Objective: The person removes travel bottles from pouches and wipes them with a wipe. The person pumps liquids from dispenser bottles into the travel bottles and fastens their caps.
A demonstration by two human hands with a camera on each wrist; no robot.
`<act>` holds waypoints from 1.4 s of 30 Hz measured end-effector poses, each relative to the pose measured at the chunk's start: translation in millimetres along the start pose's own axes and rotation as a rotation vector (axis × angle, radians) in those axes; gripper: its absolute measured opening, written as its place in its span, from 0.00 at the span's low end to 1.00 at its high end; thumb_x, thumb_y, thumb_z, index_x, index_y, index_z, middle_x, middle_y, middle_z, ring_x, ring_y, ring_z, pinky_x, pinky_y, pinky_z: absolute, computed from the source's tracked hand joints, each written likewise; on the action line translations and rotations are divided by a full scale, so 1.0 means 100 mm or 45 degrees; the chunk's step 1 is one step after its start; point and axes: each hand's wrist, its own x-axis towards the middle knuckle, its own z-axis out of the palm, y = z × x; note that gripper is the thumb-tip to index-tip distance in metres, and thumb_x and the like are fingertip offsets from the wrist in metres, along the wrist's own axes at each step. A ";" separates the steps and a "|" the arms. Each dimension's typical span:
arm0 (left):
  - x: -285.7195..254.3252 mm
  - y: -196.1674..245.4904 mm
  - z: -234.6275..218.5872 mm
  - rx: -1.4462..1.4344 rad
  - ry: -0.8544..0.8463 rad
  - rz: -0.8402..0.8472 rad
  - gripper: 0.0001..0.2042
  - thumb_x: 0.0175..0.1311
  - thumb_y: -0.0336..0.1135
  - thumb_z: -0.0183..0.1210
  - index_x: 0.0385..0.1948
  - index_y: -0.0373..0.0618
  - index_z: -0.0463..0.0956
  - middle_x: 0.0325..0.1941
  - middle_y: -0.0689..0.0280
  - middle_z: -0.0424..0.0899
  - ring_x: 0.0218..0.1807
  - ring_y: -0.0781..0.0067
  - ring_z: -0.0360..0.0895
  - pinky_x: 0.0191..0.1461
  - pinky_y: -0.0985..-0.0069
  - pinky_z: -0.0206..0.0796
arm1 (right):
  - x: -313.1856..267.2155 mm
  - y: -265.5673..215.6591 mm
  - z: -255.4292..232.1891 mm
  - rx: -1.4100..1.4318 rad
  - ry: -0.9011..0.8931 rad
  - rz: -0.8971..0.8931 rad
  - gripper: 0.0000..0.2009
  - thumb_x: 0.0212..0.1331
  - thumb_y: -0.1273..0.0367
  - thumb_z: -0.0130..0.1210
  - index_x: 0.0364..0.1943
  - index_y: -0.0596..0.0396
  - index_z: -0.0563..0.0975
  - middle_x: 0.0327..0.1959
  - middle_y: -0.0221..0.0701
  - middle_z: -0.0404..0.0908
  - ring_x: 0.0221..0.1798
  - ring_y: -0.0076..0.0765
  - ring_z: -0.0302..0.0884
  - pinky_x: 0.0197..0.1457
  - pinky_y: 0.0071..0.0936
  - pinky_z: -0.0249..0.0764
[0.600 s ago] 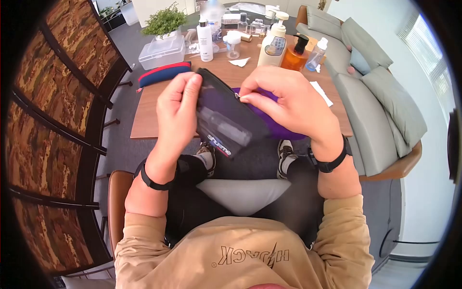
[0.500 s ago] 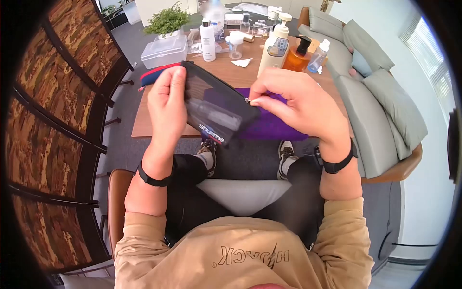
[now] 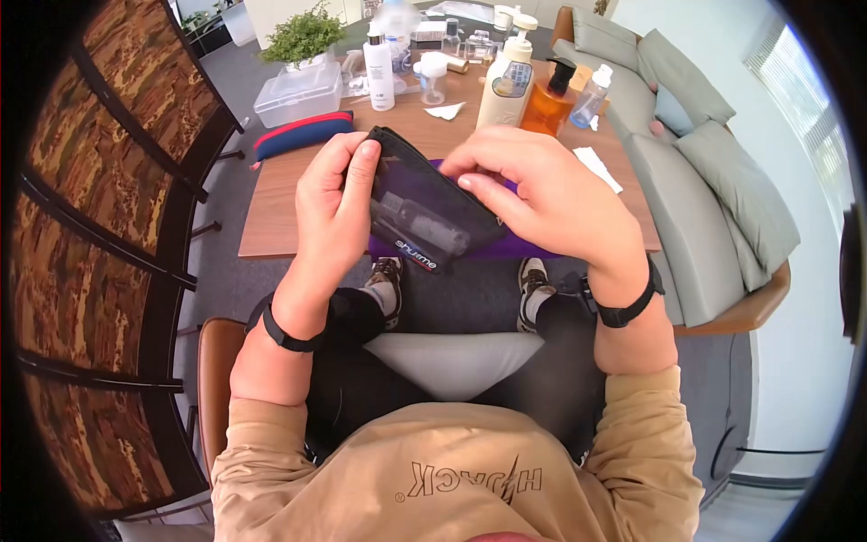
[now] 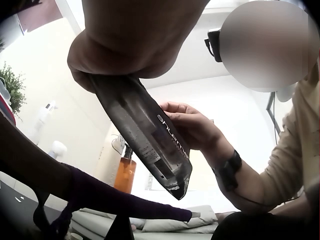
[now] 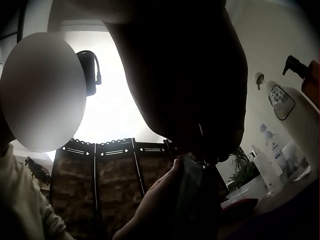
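Since half a second ago, the left hand [image 3: 330, 194] and the black see-through pouch [image 3: 420, 203] have shifted rightward across the head view, toward the right hand [image 3: 551, 190], uncovering more of the navy case with red trim [image 3: 302, 139] on the table [image 3: 280, 217]. Thumb laid over the face and fingers bent in behind, the left hand is clamped on the pouch's upper left corner. The right hand bends over the pouch's upper right edge, its thumb and forefinger tips a little apart and very close to that edge; whether they pinch it I cannot tell, as the right wrist view is too dark there.

Held aloft between both hands, over the table's near edge, the pouch slants down to the right, with a bottle-like item [image 3: 424, 228] showing through its front. A purple cloth item [image 4: 125, 204] lies beneath it. Beyond the right hand stand a cream pump bottle [image 3: 506, 95] and an amber one [image 3: 546, 108].
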 end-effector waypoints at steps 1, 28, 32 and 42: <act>0.00 0.00 0.01 0.000 0.000 0.003 0.13 0.94 0.38 0.57 0.55 0.39 0.86 0.43 0.78 0.86 0.43 0.91 0.76 0.48 0.86 0.69 | 0.00 -0.01 0.00 0.061 0.000 0.058 0.10 0.74 0.76 0.64 0.55 0.60 0.84 0.47 0.42 0.87 0.50 0.50 0.88 0.57 0.43 0.85; 0.01 -0.10 0.23 0.053 0.160 0.132 0.13 0.91 0.33 0.58 0.43 0.36 0.87 0.38 0.65 0.86 0.40 0.76 0.82 0.46 0.74 0.74 | 0.03 0.29 0.82 -0.075 -0.053 0.200 0.23 0.61 0.60 0.83 0.50 0.64 0.88 0.53 0.44 0.82 0.54 0.54 0.86 0.60 0.43 0.83; 0.03 -0.01 0.14 0.051 0.255 0.156 0.14 0.93 0.35 0.58 0.45 0.37 0.88 0.38 0.70 0.85 0.39 0.82 0.79 0.45 0.77 0.72 | 0.10 0.12 0.53 0.185 -0.008 0.320 0.17 0.64 0.66 0.81 0.49 0.61 0.89 0.50 0.35 0.83 0.53 0.35 0.87 0.54 0.33 0.83; 0.21 -0.20 -0.26 -0.203 0.479 -0.081 0.18 0.94 0.44 0.57 0.47 0.40 0.90 0.38 0.77 0.83 0.41 0.88 0.73 0.48 0.84 0.64 | 0.94 0.34 0.19 0.649 0.605 0.292 0.17 0.72 0.66 0.78 0.56 0.62 0.89 0.46 0.31 0.95 0.47 0.24 0.91 0.54 0.29 0.88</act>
